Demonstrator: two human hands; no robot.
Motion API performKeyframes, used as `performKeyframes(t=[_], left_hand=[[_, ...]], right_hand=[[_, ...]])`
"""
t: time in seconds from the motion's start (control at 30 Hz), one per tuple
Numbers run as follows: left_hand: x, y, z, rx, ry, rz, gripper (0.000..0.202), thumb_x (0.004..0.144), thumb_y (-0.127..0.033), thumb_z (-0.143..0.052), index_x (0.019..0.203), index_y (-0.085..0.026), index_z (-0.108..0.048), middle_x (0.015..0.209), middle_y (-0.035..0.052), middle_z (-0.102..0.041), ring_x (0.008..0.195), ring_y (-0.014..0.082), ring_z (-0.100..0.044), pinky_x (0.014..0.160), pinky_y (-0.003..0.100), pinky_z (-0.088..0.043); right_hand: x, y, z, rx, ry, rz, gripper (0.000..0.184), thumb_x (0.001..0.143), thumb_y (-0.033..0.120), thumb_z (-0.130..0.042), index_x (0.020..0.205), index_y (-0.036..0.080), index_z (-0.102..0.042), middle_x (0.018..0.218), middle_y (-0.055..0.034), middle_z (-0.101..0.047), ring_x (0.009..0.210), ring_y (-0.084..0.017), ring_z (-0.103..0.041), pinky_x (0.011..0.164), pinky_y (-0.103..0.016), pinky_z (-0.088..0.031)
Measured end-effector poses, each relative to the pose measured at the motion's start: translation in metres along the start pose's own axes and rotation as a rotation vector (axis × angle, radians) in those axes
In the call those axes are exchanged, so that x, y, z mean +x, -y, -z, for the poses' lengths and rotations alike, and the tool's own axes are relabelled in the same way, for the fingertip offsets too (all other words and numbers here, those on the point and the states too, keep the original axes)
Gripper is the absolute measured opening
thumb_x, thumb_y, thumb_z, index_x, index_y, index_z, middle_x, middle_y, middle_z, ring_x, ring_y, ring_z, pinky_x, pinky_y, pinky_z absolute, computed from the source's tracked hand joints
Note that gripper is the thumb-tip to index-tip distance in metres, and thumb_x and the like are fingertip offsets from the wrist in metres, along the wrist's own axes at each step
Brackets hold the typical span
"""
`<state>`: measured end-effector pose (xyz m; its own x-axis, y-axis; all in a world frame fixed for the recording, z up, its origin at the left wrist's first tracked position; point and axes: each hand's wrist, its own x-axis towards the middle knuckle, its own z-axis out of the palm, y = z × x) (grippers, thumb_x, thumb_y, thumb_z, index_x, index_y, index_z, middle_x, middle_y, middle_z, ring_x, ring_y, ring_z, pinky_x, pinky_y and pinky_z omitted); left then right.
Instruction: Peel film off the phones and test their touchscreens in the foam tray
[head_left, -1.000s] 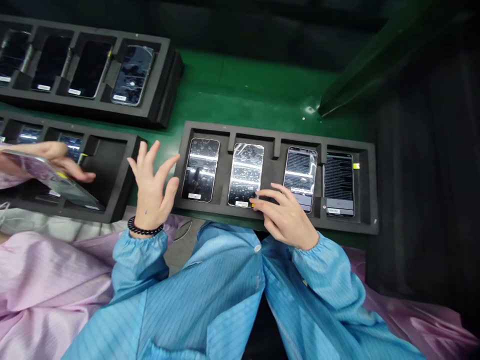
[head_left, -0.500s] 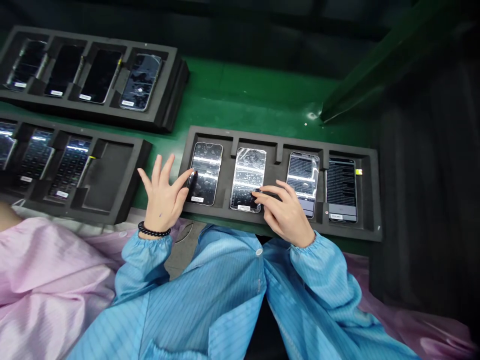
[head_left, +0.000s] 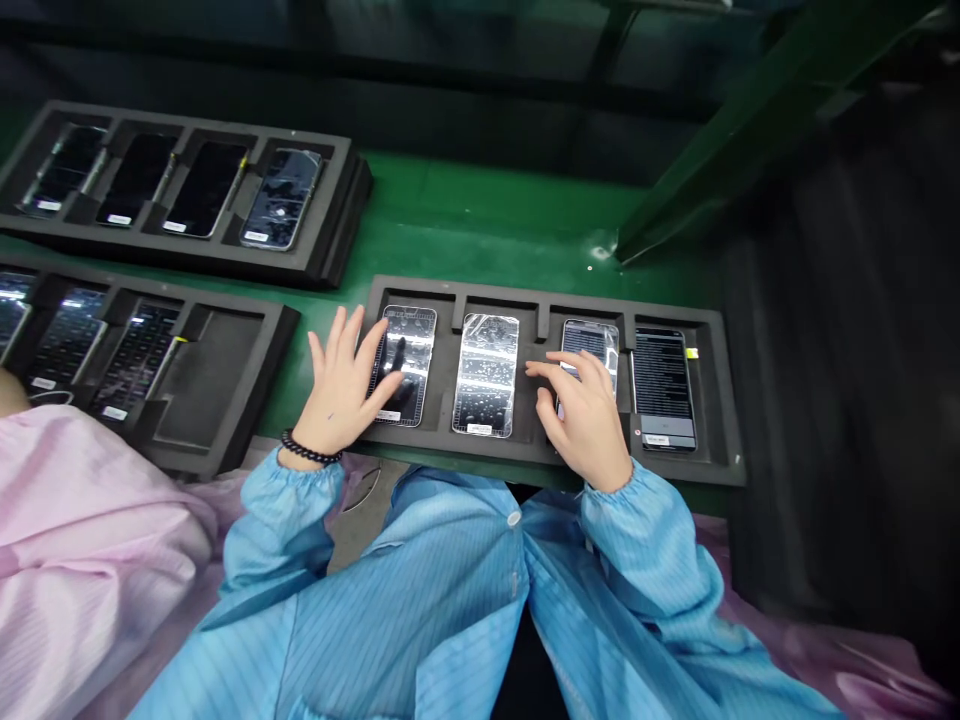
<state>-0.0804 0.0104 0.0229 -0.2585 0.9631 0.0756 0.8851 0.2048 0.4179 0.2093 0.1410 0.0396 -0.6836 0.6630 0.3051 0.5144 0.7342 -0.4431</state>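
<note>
Several smartphones lie face up in the compartments of a dark foam tray (head_left: 442, 440) in front of me. My left hand (head_left: 337, 385) is open over the left edge of the leftmost phone (head_left: 409, 365), fingers spread; whether it touches the glass I cannot tell. Second in the row is a phone (head_left: 486, 375) with bright reflections and speckles on its screen. My right hand (head_left: 581, 410) hangs open with bent fingers over the third phone (head_left: 604, 340), partly covering it. At the right end, a phone (head_left: 664, 385) shows lines of text.
On the left, a foam tray (head_left: 289, 330) holds more phones and has one bare compartment. Behind it are stacked trays (head_left: 330, 190) with several dark phones. A green post (head_left: 720, 150) rises at the back right of the green table (head_left: 450, 210). A person's pink sleeve (head_left: 82, 500) is at left.
My right hand has moved off the second phone to the right, over the third. My left hand has spread its fingers further over the first phone. The view has shifted slightly.
</note>
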Motion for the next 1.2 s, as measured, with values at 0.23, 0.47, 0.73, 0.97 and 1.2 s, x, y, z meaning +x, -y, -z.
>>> performKeyframes(t=[0.23,0.47,0.73,0.97,1.2], left_hand=[[0.102,0.040,0.008,-0.200,-0.204,-0.114,0.078,0.101,-0.067,-0.017,0.148,-0.008,-0.038,0.155,0.0132,-0.039,0.149,0.0266,-0.028,0.125,0.046,-0.022],[0.173,0.062,-0.016,-0.277,-0.460,-0.132,0.085,0.100,-0.069,-0.001,0.126,-0.007,-0.053,0.132,0.0094,-0.054,0.134,0.0242,-0.045,0.112,0.045,-0.036],[0.167,0.071,-0.025,-0.344,-0.505,-0.264,0.060,0.099,-0.067,-0.022,0.114,-0.026,-0.063,0.121,0.0079,-0.065,0.121,0.0249,-0.057,0.109,0.045,-0.045],[0.164,0.072,-0.021,-0.322,-0.516,-0.290,0.054,0.101,-0.062,-0.024,0.115,-0.028,-0.063,0.120,0.0058,-0.065,0.119,0.0249,-0.058,0.107,0.047,-0.044],[0.164,0.073,-0.020,-0.315,-0.463,-0.279,0.057,0.102,-0.063,-0.022,0.116,-0.026,-0.062,0.122,0.0046,-0.065,0.119,0.0214,-0.056,0.108,0.048,-0.042]], right_hand=[[0.051,0.001,-0.006,0.036,0.171,0.136,0.035,0.087,0.004,-0.039,0.115,0.019,-0.053,0.117,-0.0113,-0.066,0.128,-0.027,-0.053,0.122,-0.060,-0.028],[0.081,0.006,-0.024,0.033,0.243,0.217,0.037,0.081,0.001,-0.036,0.111,0.018,-0.051,0.114,-0.0101,-0.065,0.126,-0.026,-0.052,0.125,-0.058,-0.025],[0.085,0.006,-0.030,0.023,0.293,0.236,0.038,0.082,0.000,-0.034,0.112,0.017,-0.050,0.118,-0.0110,-0.065,0.128,-0.026,-0.052,0.125,-0.059,-0.026],[0.083,0.007,-0.026,-0.047,0.308,0.284,0.038,0.082,0.000,-0.034,0.112,0.016,-0.052,0.114,-0.0096,-0.067,0.129,-0.028,-0.052,0.125,-0.059,-0.025],[0.072,-0.004,-0.012,-0.069,0.290,0.214,0.038,0.081,0.000,-0.035,0.109,0.017,-0.053,0.114,-0.0105,-0.066,0.128,-0.027,-0.053,0.124,-0.059,-0.026]])
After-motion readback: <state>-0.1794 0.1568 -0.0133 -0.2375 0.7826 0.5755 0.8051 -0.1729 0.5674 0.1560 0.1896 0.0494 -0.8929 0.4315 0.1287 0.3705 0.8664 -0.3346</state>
